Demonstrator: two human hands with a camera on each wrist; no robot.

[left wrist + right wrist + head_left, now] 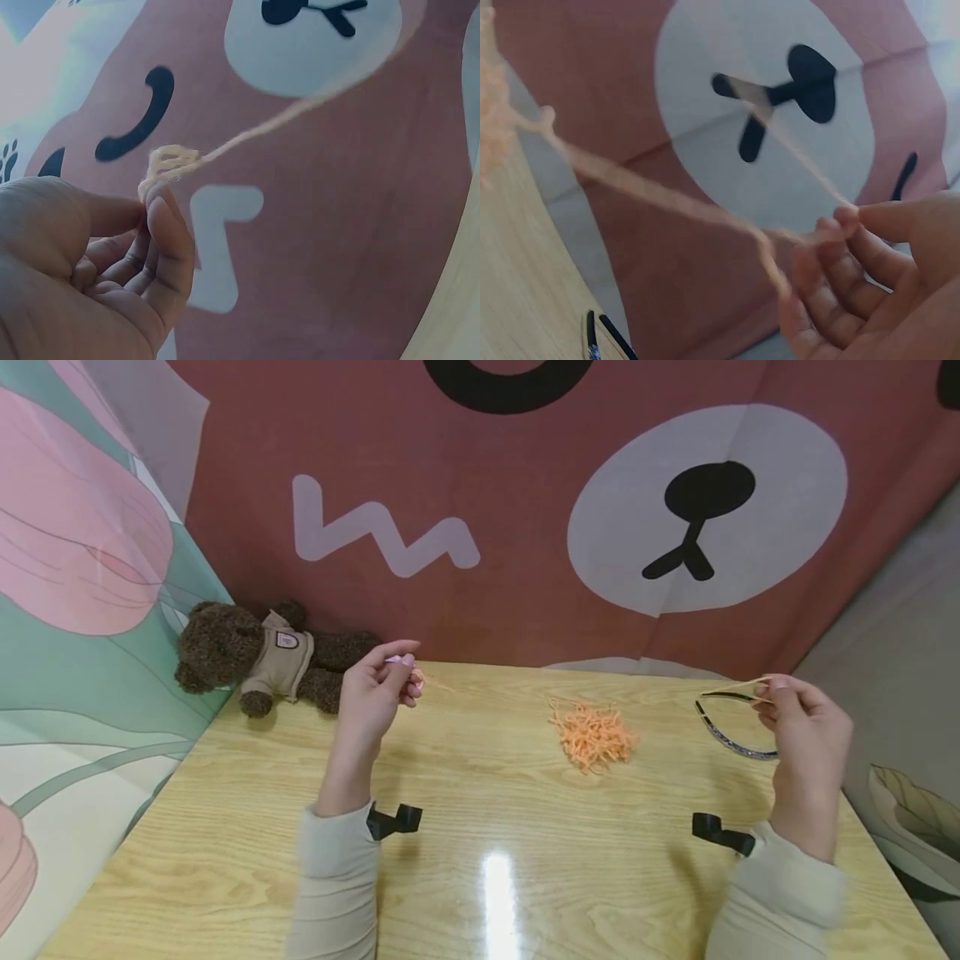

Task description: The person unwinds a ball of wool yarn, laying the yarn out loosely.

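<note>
Raised over the table's back left, my left hand (375, 689) pinches a small looped end of orange yarn (172, 161) between thumb and forefinger. From that loop the strand runs off up and to the right in the left wrist view. On the right side, my right hand (810, 735) pinches yarn (806, 161) at its fingertips. Another strand (667, 199) stretches from its fingers toward the orange pile in the right wrist view. Between the hands, the tangled pile of orange yarn (596, 737) lies on the wooden table (562, 835).
A dark, glittery curved band (727, 743), like a headband, lies partly hidden behind my right hand. At the back left, a brown teddy bear (281, 656) in a beige shirt lies on its side. A cloth backdrop (525, 593) with a printed bear stands behind the table.
</note>
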